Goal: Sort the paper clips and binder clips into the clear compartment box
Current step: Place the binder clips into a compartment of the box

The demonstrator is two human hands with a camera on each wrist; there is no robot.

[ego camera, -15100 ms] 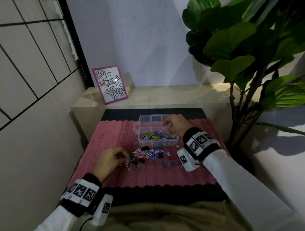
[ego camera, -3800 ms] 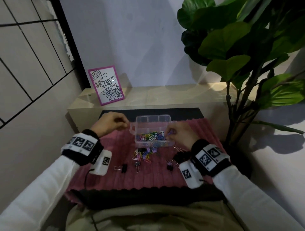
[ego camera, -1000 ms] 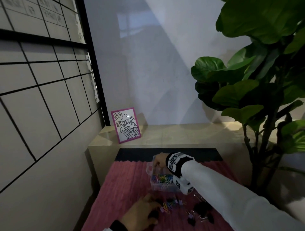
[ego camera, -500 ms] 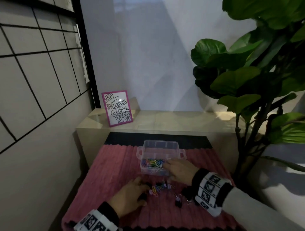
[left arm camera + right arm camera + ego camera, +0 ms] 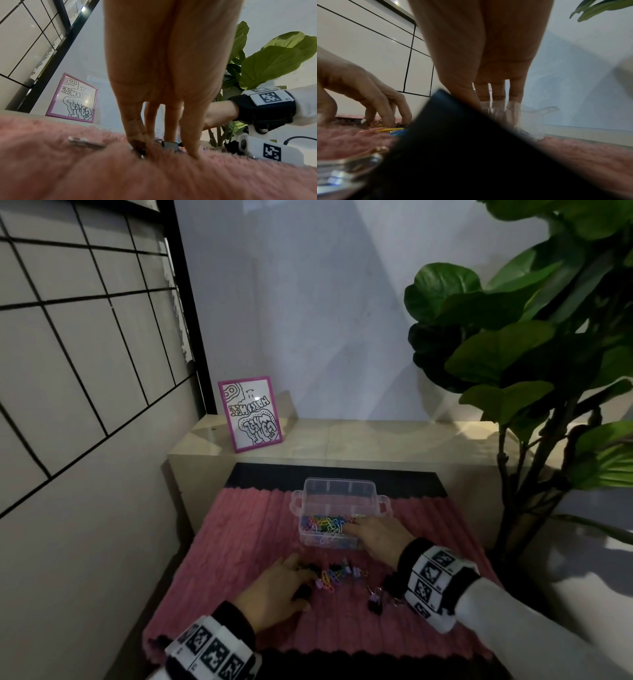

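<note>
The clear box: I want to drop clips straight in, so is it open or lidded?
Open. No lid covers the clear box; the right hand reaches over its rim to the paper clips inside.

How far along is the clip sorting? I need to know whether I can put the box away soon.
Partly done. The clear box already holds a heap of coloured paper clips in its near compartment; the far compartments look empty. The right hand reaches into the box, and the left hand picks at the loose clips left on the pink mat, including binder clips.
</note>
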